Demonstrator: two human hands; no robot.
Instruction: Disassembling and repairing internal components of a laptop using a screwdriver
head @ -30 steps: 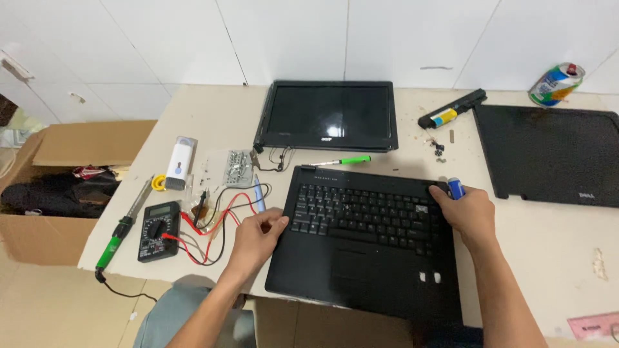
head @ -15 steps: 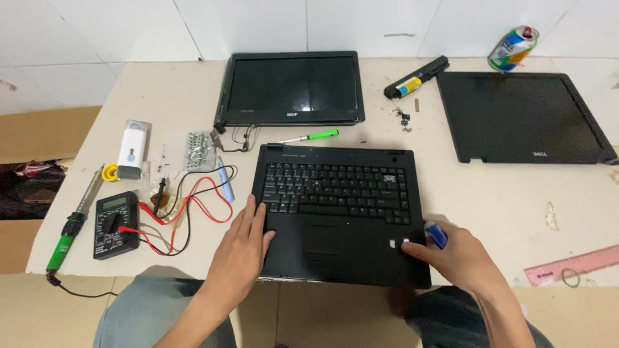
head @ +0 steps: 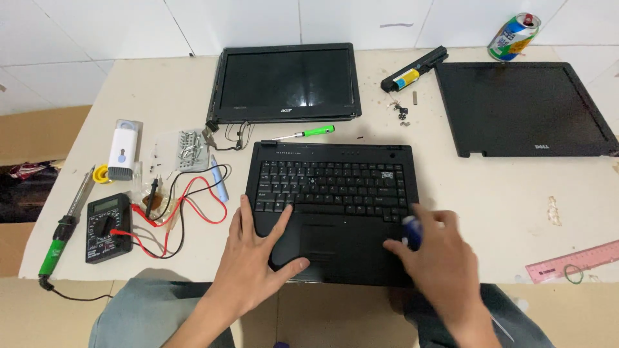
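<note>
A black laptop base [head: 332, 206] with its keyboard lies at the table's front edge. My left hand [head: 255, 258] rests flat on its left palm rest, fingers spread. My right hand [head: 438, 258], blurred by motion, hovers over the right palm rest and grips a small tool with a blue handle [head: 412, 232]. A detached black screen panel [head: 287, 84] lies behind the base. A green-handled screwdriver [head: 306, 133] sits between them.
A black laptop lid [head: 525, 109], a battery pack [head: 412, 67] and a can [head: 512, 37] are at the back right. A multimeter [head: 106, 225] with red and black leads, a soldering iron [head: 61, 229] and a screw tray [head: 184, 149] are left. A pink ruler [head: 574, 261] lies right.
My right hand has slid left from the base's front right corner onto the right palm rest. The left hand stays on the left palm rest. The camera has come closer.
</note>
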